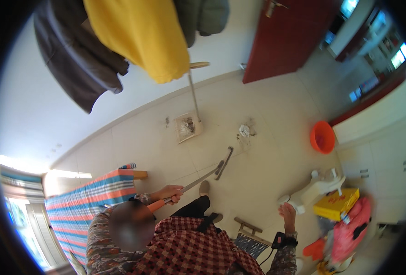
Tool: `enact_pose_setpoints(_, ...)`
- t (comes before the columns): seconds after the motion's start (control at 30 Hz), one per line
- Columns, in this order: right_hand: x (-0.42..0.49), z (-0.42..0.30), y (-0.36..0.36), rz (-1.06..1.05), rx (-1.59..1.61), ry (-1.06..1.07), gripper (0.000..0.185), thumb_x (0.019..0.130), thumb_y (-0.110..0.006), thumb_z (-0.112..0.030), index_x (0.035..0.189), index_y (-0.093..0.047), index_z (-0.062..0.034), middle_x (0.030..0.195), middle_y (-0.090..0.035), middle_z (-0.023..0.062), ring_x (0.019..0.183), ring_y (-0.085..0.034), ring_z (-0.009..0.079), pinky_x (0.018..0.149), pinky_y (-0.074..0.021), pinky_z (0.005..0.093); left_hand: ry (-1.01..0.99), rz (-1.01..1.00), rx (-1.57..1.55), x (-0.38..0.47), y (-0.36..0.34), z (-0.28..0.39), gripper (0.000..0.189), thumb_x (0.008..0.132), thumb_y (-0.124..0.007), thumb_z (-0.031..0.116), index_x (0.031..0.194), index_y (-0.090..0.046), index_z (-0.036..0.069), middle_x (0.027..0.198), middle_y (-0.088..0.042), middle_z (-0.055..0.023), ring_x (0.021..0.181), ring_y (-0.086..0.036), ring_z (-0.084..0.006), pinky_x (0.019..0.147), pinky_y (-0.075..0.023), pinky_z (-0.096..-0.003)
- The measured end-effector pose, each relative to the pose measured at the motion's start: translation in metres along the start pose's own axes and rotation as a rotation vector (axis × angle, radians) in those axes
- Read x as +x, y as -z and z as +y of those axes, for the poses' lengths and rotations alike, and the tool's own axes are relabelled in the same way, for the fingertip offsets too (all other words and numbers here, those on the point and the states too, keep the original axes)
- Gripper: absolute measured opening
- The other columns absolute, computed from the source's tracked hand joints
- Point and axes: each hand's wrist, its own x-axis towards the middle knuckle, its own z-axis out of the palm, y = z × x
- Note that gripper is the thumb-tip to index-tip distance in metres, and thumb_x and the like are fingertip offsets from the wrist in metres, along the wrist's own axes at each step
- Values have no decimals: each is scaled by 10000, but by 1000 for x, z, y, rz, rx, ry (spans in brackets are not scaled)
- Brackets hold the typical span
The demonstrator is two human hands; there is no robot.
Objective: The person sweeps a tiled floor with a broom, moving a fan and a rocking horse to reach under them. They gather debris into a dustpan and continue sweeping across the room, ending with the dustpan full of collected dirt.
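Note:
My left hand (174, 194) grips the handle of a broom (198, 181), which slants away to a dark, narrow head (224, 163) on the tiled floor. My right hand (287, 212) is raised at my right side, fingers loosely curled, with nothing visible in it. Beyond the broom head lies a crumpled pale scrap (244, 130) with dark dirt scattered around it. A long-handled dustpan (180, 136) rests on the floor farther left, holding grey and dark debris. A small dark smudge of dirt (167, 121) marks the tiles beside it.
A bed (89, 202) with a striped cover stands at left. Clothes (137, 37) hang above the dustpan, near a red door (285, 37). At right are an orange basin (322, 137), a yellow box (337, 205) and a pink bag (349, 233). A folding stool (249, 243) stands beside me.

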Motion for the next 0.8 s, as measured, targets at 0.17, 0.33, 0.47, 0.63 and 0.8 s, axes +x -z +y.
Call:
enact_pose_setpoints(0.17, 83, -126, -151, -389, -274, 218, 245, 852, -592, -108, 1073, -554, -9, 893, -634, 60, 805, -623, 148, 688, -501, 259, -9, 200, -154, -53, 51, -30, 105, 904, -444, 94, 996, -396, 107, 607, -383, 27, 444, -369, -31, 343, -282, -191)
enact_pose_setpoints(0.33, 127, -197, -284, -652, -509, 459, 305, 837, -615, -142, 1084, -549, 24, 950, -643, 112, 873, -621, 156, 757, -506, 263, -123, 162, -497, -83, 94, -53, 56, 898, -414, 71, 930, -405, 116, 638, -436, -7, 457, -413, -51, 356, -307, -199)
enact_pose_setpoints(0.47, 153, -236, -363, -748, -539, 538, 368, 830, -629, -190, 1110, -540, 32, 982, -642, 134, 861, -632, 168, 733, -518, 273, -365, 407, -248, -80, 107, -60, 87, 878, -404, 44, 938, -406, 108, 656, -463, -30, 460, -429, -74, 375, -347, -228)
enact_pose_setpoints(0.63, 202, -284, -450, -825, -540, 432, 462, 822, -638, -213, 1176, -485, 41, 994, -626, 164, 823, -636, 185, 676, -526, 280, -515, 494, -504, -61, 114, -41, 19, 869, -424, 68, 881, -430, 81, 674, -477, -55, 486, -453, -101, 398, -376, -258)
enact_pose_setpoints(0.8, 256, -304, -522, -735, -472, 514, 619, 785, -676, -263, 1248, -401, 43, 1019, -611, 179, 851, -628, 213, 703, -519, 310, -477, 553, -947, -27, 124, -8, 106, 887, -423, 89, 799, -427, 29, 679, -469, -57, 546, -480, -126, 464, -419, -253)
